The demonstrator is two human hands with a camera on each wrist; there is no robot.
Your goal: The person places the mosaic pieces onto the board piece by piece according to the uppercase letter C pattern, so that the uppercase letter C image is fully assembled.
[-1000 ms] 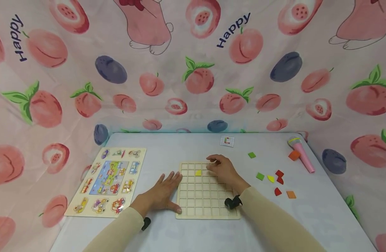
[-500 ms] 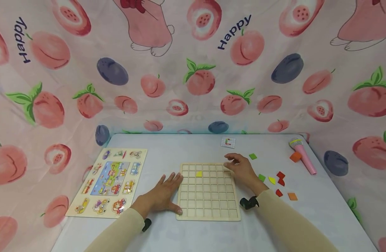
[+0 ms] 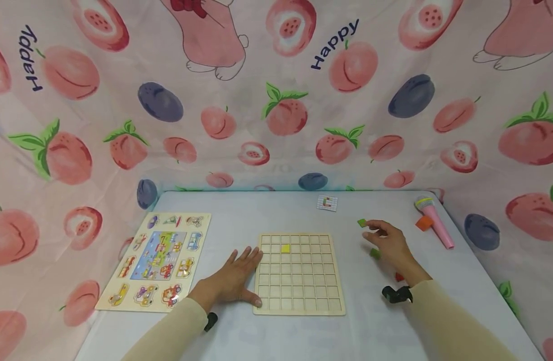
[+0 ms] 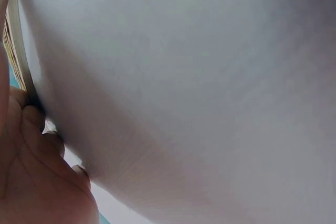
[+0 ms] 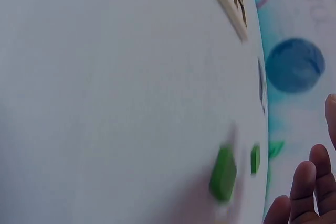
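Note:
A square wooden grid board point(image 3: 299, 296) lies on the table, with one yellow square piece point(image 3: 285, 248) in an upper-row cell. My left hand point(image 3: 231, 278) rests at the board's left edge, fingers spread and straight; the left wrist view shows its fingertips point(image 4: 32, 116) against the board's side. To the right of the board, my right hand point(image 3: 389, 245) hovers with loosely bent fingers, holding nothing I can see. Its fingertips appear close to a green square piece point(image 3: 362, 222). A second green piece point(image 3: 375, 253) lies below the hand, partly covered. Both green pieces show in the right wrist view.
A picture puzzle board point(image 3: 197, 271) lies at the left. A small pattern card point(image 3: 327, 203) is at the back. On the right, an orange piece point(image 3: 423, 223) lies against a pink toy microphone point(image 3: 438, 225). A red piece point(image 3: 399, 276) shows under the right wrist.
My right hand has travelled right, from above the grid board to the green pieces, now covering several loose pieces. My left hand has stayed at the board's edge.

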